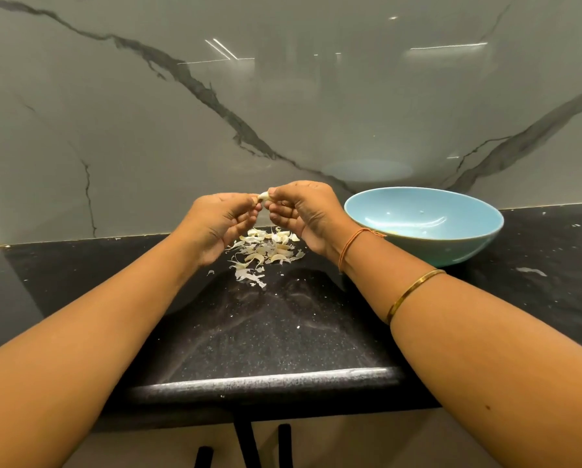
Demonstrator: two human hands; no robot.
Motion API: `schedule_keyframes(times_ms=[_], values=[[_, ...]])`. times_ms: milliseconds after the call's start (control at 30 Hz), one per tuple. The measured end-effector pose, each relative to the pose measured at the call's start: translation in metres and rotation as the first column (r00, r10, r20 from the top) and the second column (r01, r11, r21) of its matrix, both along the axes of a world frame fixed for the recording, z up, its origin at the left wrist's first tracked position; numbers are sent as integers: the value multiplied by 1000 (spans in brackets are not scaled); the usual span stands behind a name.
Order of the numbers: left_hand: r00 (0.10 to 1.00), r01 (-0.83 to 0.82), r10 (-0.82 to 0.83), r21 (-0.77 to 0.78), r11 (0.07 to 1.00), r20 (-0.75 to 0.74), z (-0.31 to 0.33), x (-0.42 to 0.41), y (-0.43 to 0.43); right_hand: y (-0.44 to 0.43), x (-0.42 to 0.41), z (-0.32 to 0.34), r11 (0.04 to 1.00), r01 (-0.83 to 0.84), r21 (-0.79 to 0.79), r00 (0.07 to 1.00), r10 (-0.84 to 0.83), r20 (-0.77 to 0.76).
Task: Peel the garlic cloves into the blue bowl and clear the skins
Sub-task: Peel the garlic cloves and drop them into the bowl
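A pale garlic clove (263,196) is held up above the counter, pinched between the fingertips of my left hand (222,224) and my right hand (303,214). Directly below the hands lies a pile of garlic cloves and papery skins (266,251) on the black counter. The blue bowl (424,228) stands to the right of my right hand, near the wall; my right wrist hides part of its left side, and something pale shows at its bottom.
The black speckled counter (266,332) ends in a rounded front edge near me. A grey marble backsplash (181,130) rises right behind the pile and bowl. Small skin scraps dot the counter at the right (532,271). Dark cabinet handles (249,444) show below the edge.
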State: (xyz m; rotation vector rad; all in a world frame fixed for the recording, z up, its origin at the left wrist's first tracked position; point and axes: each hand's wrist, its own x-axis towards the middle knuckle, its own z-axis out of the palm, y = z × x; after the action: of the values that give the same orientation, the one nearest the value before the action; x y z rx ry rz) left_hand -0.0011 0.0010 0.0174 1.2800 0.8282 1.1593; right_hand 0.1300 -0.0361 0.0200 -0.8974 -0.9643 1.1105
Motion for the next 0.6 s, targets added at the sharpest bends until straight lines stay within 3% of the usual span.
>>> schedule_keyframes(times_ms=[100,233,367,500,600], values=[[895,-61,257,471,880,-365,-5,-2,7,2,1,-1,998,54,-32,998,-52,42],[775,35,492,806,591,-395,-9,-3,6,1,1,0,996,59,-72,997,-56,44],[700,142,610,910,389,-370,-10,-1,5,0,1,1,994,8,-111,998,-15,-60],[632,156,698,937,311,-337,-10,1,4,-1,1,1,989,-37,-143,987,14,-161],[629,150,698,934,323,-342,-11,1,5,-1,0,1,987,-44,-157,983,15,-183]])
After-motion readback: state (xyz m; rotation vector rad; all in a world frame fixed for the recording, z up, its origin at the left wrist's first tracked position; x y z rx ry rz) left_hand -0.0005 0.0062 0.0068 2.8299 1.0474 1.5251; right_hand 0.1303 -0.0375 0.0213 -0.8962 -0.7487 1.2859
